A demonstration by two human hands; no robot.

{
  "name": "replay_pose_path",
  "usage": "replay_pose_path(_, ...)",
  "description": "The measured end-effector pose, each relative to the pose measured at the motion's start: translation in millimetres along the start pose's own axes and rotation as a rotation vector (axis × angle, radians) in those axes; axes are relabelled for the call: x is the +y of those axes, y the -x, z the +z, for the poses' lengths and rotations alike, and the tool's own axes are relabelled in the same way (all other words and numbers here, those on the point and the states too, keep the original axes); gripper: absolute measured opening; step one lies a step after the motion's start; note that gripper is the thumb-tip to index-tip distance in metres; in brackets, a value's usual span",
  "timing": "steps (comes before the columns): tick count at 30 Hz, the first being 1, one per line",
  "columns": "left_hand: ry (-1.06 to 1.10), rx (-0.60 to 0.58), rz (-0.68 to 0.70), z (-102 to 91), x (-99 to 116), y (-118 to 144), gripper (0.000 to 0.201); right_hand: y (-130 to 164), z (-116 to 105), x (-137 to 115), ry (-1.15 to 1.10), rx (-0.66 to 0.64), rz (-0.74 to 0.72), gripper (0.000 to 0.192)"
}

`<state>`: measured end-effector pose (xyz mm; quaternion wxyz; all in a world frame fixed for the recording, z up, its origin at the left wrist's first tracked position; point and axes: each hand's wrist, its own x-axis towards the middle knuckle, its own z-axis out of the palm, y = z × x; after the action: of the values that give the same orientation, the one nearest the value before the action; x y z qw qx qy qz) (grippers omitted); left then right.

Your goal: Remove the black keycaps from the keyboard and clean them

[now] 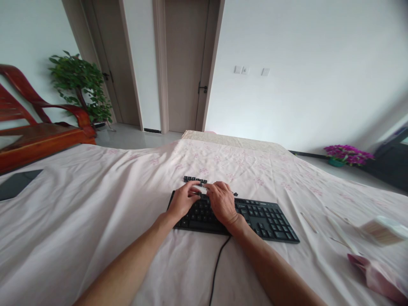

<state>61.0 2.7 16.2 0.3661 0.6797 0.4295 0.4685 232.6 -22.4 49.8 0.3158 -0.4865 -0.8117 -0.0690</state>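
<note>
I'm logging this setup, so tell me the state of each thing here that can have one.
keyboard: flat on the cloth, far edge under both hands
keycaps: loose, in a row beyond the keyboard
left hand: fingertips at the keyboard's top edge
right hand: fingers curled there too
cable: slack
door: shut

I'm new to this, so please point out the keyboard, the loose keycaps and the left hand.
keyboard (267, 219), head view, bare right-hand keys.
loose keycaps (193, 179), head view, middle of the row.
left hand (183, 200), head view, back of the hand.
</note>
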Motion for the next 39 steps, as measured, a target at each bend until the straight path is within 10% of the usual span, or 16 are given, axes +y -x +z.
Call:
replay_pose_path(15, -0.001, -0.028, 0.037, -1.9, 11, 4, 0.059, -6, 3, -2, -0.127, -0.195, 0.273, 0.014)
replay_pose_path(29, 0.01, -0.088, -0.026, -0.5, 6, 2, 0.081, -3, -1, -7, -0.059, -0.2, 0.166, 0.011)
replay_pose_path(39, -0.052, -0.115, -0.024, -2.7, 8, 3, 0.057, -31, -8, 32, -0.043, -0.188, 0.418, 0.02)
